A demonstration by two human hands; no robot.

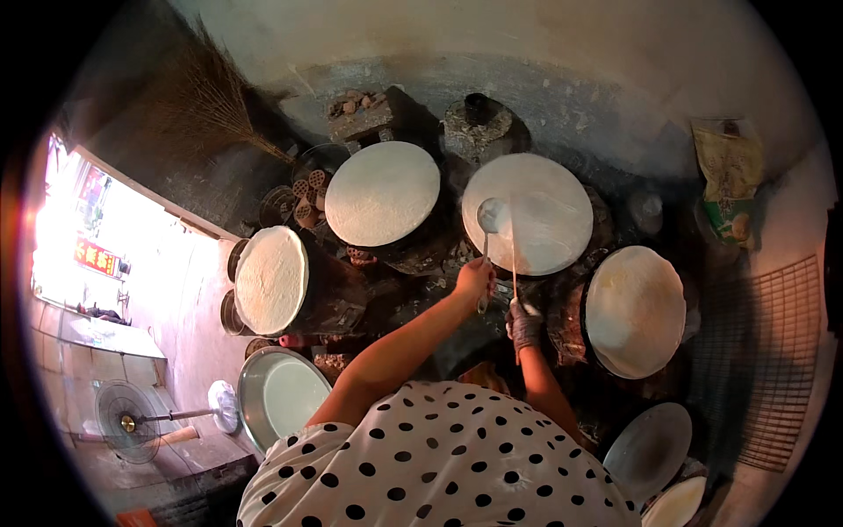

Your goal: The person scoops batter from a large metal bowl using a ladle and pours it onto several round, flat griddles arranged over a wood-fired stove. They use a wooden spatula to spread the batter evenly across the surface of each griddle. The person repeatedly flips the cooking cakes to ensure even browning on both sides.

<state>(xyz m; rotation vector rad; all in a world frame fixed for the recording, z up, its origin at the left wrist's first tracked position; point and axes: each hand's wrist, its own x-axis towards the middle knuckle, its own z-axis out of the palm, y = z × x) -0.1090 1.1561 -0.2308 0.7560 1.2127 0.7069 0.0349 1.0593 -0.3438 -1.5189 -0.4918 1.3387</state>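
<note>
My left hand (475, 282), bare, is closed on the handle of a metal ladle (490, 216), whose bowl is over the left part of a round griddle covered with pale batter (553, 211). In my right hand (525, 323), which wears a dark glove, is a long thin stick or spreader (514, 257) that reaches up over the same griddle. Other griddles with thin pale rounds stand around it: one at upper left (382, 194), one at far left (271, 281), one at right (635, 311). A metal basin of whitish liquid (290, 398) stands at lower left.
Perforated coal briquettes (308, 197) and a twig broom (217, 109) are at upper left. A pedestal fan (128, 421) stands at lower left. To the right are a sack (728, 178) and a wire rack (780, 362). A bare round pan (649, 454) lies at lower right.
</note>
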